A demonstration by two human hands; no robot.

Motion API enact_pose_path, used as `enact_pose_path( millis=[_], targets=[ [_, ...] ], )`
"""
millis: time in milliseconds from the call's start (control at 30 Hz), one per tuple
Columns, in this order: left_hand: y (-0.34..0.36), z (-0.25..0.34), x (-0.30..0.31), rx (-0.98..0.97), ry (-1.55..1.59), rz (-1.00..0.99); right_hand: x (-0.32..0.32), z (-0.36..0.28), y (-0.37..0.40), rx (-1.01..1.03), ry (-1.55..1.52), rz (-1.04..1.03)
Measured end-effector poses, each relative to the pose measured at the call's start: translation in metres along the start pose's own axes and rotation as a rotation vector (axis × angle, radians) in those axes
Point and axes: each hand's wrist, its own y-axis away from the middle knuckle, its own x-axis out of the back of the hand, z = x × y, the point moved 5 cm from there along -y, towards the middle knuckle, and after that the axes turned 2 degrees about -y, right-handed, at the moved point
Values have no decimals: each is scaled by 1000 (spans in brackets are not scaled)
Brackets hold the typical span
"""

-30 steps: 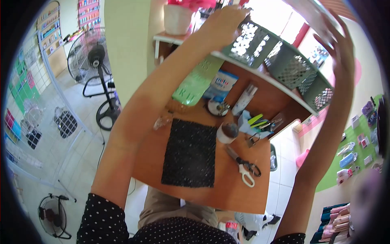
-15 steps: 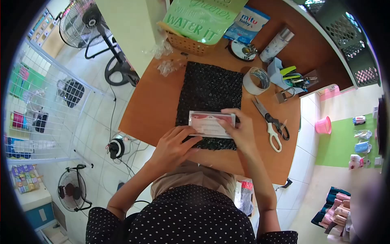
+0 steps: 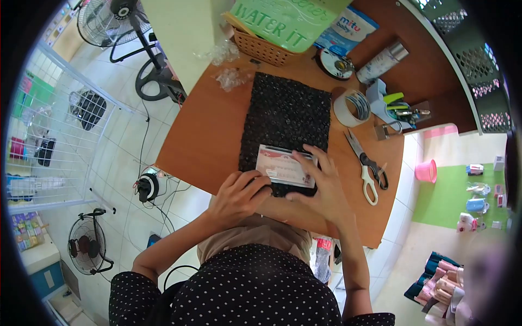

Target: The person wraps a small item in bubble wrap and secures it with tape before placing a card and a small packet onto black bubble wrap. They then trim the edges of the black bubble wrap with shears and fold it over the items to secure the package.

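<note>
A flat, clear-fronted packet with a pink and white printed face lies near the front end of a sheet of black bubble wrap. My left hand is at the packet's lower left corner, its fingers bent and pressed together; what they grip, if anything, is hidden. Over the packet's right end, my right hand has its fingers spread and the thumb apart, below the packet's lower edge. The fingers touch or hover over the packet's right side.
On the wooden table, scissors, a tape roll and a padlock-like metal piece lie to the right. A pen holder, a bottle and a wicker basket stand behind. Crumpled clear plastic lies at left.
My right thumb has come off the packet's face and moved below it, the fingers spreading. My left fingers have curled more. The packet sits slightly tilted now, and the whole view has shifted.
</note>
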Motion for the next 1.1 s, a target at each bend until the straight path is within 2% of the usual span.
enact_pose_path(
  millis=[67, 133, 200, 267, 433, 533, 600, 667, 833, 933, 1000, 1033, 1100],
  targets=[
    [1, 2, -4, 37, 121, -10, 0, -12, 8, 139, 66, 87],
    [4, 1, -5, 41, 151, -8, -8, -7, 19, 198, 50, 119],
    [8, 1, -12, 32, 162, -127, -15, -1, 27, 246, 32, 155],
    [7, 2, -11, 21, 143, -143, -20, 0, 31, 273, 60, 175],
    [5, 4, -13, -26, 129, -171, -24, 2, 36, 298, 109, 205],
    [6, 1, -12, -19, 182, -145, -23, 4, 37, 324, 138, 235],
    [3, 3, -5, -90, 130, -95, -22, 1, 35, 335, 142, 247],
    [-8, 1, 4, -70, 133, -49, -17, 4, 31, 205, 46, 277],
    [-15, -13, -8, -120, 124, 9, -14, 4, 22, 203, 52, 323],
    [-17, -20, -9, -73, 200, 110, -11, 1, 19, 168, -11, 342],
    [-21, -28, -8, 118, 343, 161, -11, 1, 18, 138, -38, 340],
    [-23, -26, -6, 117, 346, 159, -11, 2, 17, 128, -62, 351],
    [-27, -30, -7, 289, 391, 130, -10, 5, 16, 113, -85, 363]
  ],
)
